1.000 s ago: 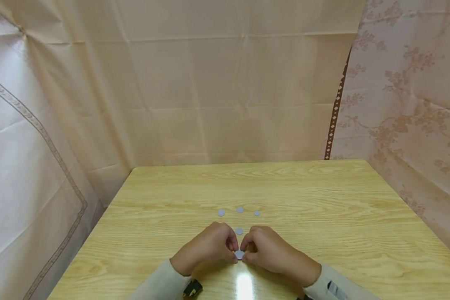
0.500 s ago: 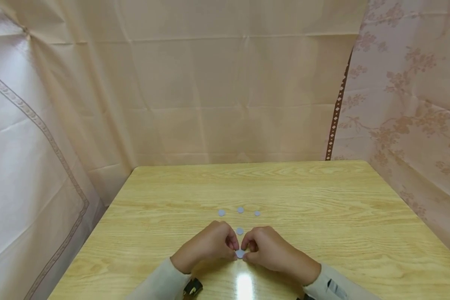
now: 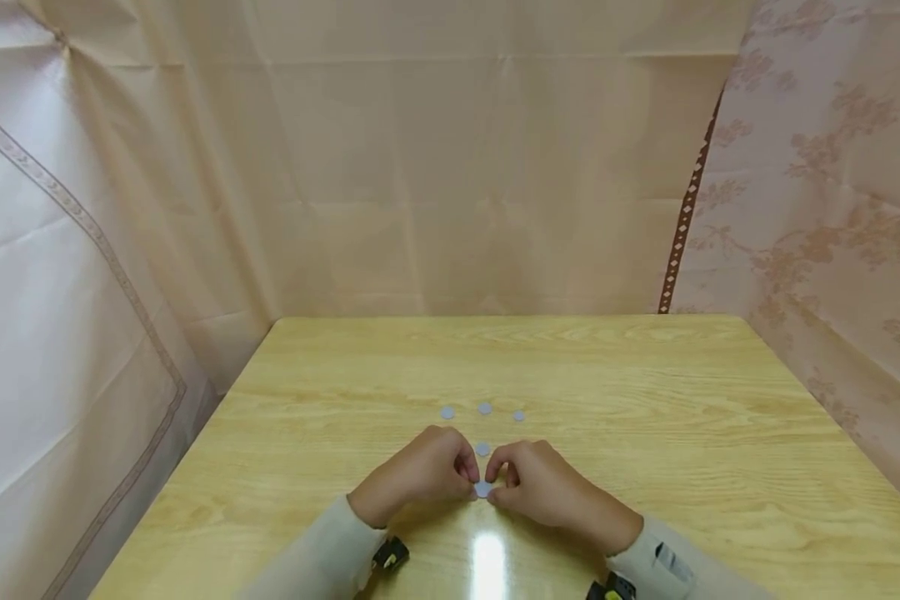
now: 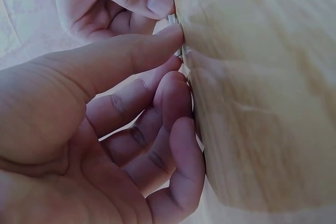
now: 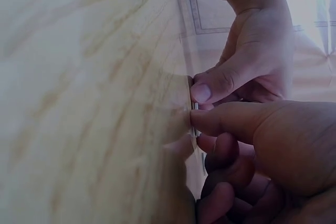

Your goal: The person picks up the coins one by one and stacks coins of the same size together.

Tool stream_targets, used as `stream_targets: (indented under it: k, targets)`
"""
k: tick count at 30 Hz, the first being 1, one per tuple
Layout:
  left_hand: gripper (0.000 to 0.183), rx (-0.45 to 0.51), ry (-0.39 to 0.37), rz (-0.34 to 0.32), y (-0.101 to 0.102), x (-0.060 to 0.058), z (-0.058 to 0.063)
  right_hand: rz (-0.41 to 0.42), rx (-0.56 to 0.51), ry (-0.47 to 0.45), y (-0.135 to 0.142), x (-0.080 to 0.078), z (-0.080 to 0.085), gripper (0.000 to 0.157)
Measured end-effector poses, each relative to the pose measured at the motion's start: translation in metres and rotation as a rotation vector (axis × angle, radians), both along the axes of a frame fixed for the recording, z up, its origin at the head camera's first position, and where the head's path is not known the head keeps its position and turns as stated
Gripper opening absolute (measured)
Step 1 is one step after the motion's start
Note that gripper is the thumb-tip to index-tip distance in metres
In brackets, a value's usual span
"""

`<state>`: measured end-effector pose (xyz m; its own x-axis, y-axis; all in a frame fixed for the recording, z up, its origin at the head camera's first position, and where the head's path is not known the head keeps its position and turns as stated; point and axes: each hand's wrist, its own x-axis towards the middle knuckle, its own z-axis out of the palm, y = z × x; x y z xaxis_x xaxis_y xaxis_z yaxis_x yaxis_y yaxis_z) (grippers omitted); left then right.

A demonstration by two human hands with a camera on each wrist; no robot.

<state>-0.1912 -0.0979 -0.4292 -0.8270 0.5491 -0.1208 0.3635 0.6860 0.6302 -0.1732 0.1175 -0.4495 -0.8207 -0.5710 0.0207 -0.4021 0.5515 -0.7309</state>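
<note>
A flat round silver-grey coin [image 3: 483,489] lies on the wooden table [image 3: 330,375] near its front, between both hands. My left hand [image 3: 435,467] holds its left edge with thumb and index finger, the other fingers curled against the tabletop. From the opposite side, my right hand [image 3: 532,477] holds the right edge with thumb and index finger. In the left wrist view, only a thin bright rim of the coin [image 4: 172,19] shows beside the thumbs. The right wrist view also shows it edge-on, partly covered by fingertips.
Just beyond the hands lies another similar coin [image 3: 482,449]. Farther back, a left coin [image 3: 447,412], a middle coin [image 3: 484,408] and a right coin [image 3: 519,416] form a loose row. A beige cloth [image 3: 450,183] hangs behind the table, with patterned cloth at both sides.
The head view has tilted down slightly, so the table and hands appear higher. Both hands keep their hold at the coin's edges, with hardly any finger movement.
</note>
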Motion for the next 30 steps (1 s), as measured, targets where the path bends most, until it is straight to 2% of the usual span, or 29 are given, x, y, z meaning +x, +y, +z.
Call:
stream_targets:
  k: [5,11,22,25,30]
  targets:
    - [0.019,0.003,0.01,-0.013,0.0,-0.004,0.0,-0.009,0.004,-0.023,0.001,-0.002,0.001,0.01]
    - [0.019,-0.012,0.032,-0.006,-0.003,-0.006,0.004,-0.015,-0.001,0.001,-0.002,-0.005,-0.001,0.01]
    - [0.018,0.024,-0.04,0.01,-0.001,0.003,-0.004,0.016,-0.018,-0.023,0.002,0.003,-0.007,0.012]
    - [0.018,0.018,-0.047,0.011,-0.002,0.005,-0.003,0.025,-0.017,-0.025,0.002,0.004,-0.006,0.012]
    - [0.018,0.023,-0.06,0.018,-0.002,0.001,0.005,0.021,0.012,0.009,0.0,0.0,0.002,0.011]
